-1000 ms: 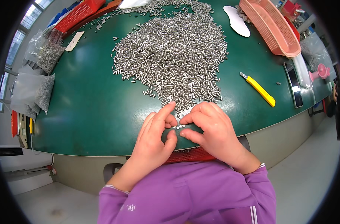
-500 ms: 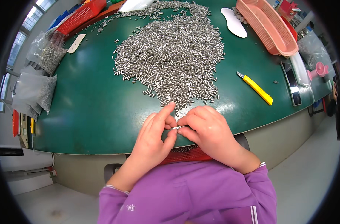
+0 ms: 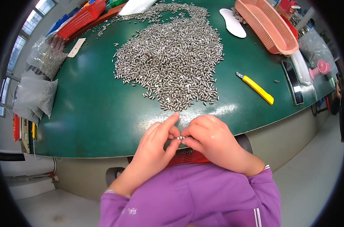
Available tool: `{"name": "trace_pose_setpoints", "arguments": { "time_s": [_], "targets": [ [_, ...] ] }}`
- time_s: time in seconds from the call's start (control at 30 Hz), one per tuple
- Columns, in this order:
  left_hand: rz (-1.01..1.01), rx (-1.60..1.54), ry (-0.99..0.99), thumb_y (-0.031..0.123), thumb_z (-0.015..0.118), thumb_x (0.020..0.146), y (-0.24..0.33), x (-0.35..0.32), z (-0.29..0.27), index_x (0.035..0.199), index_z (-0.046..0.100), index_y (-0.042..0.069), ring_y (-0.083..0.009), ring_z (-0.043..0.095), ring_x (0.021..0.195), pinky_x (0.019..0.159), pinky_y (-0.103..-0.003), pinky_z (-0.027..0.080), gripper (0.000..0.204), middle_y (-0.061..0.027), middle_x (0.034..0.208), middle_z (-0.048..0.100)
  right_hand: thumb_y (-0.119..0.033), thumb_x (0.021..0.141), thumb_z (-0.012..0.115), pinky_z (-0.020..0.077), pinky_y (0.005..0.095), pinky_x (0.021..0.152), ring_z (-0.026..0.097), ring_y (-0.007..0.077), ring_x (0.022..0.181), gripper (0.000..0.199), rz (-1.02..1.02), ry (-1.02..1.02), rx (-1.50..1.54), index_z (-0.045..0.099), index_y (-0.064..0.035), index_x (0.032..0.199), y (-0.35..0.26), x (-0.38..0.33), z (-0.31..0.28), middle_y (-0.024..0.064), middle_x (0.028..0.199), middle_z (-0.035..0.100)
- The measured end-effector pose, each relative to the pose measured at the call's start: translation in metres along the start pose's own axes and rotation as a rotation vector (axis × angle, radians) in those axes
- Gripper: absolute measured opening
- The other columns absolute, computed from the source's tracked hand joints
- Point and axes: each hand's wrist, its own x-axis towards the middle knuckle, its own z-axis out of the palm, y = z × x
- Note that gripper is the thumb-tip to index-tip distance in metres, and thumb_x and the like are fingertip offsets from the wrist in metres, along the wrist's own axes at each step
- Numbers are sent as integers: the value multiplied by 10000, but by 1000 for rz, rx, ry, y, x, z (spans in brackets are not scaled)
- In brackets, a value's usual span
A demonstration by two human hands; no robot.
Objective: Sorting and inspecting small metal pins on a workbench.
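Between my two hands, near the table's front edge, are several small silvery metal pieces (image 3: 181,138) in a short row. My left hand (image 3: 156,142) pinches their left end between thumb and fingers, its index finger stretched forward. My right hand (image 3: 211,139) pinches the right end with thumb and forefinger. The fingers hide part of the pieces. Just ahead lies a large pile of small metal pins (image 3: 172,56), pointed at one end, spread over the green table (image 3: 85,117). Below my hands, a red basket (image 3: 194,157) holding similar pieces shows in part at the table edge.
A yellow utility knife (image 3: 258,90) with its blade out lies to the right, near a phone (image 3: 293,83). A pink basket (image 3: 268,28) and a white insole (image 3: 232,23) are at the far right. Filled plastic bags (image 3: 35,94) and a red basket (image 3: 81,19) stand left.
Both hands have drawn back slightly from the pile toward the table's front edge, still pinching the small pieces. The whole view has shifted a little.
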Motion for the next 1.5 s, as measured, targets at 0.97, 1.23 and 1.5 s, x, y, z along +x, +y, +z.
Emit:
{"name": "trace_pose_setpoints", "arguments": {
  "time_s": [0.97, 1.23, 1.5],
  "targets": [
    [-16, 79, 174, -115, 705, 835, -6, 21, 9, 1516, 459, 37, -163, 626, 921, 823, -305, 517, 740, -46, 1003, 670, -76, 811, 782, 519, 422, 750, 632, 304, 856, 172, 14, 116, -32, 696, -64, 959, 13, 23, 3, 86, 901, 637],
    [-4, 124, 137, -104, 699, 833, -5, 20, 6, 1491, 457, 8, -265, 618, 915, 834, -394, 527, 710, -105, 1027, 643, -86, 796, 795, 515, 415, 742, 626, 297, 846, 175, 33, 137, -68, 686, -71, 932, 10, 25, 9, 74, 883, 630],
    [-28, 160, 155, -94, 704, 839, 2, 14, 6, 1491, 450, -7, -278, 612, 917, 831, -402, 517, 705, -108, 1003, 632, -93, 758, 824, 495, 418, 712, 602, 295, 799, 193, 37, 152, -39, 671, -73, 875, 7, 19, 6, 72, 832, 600]
  ]
}}
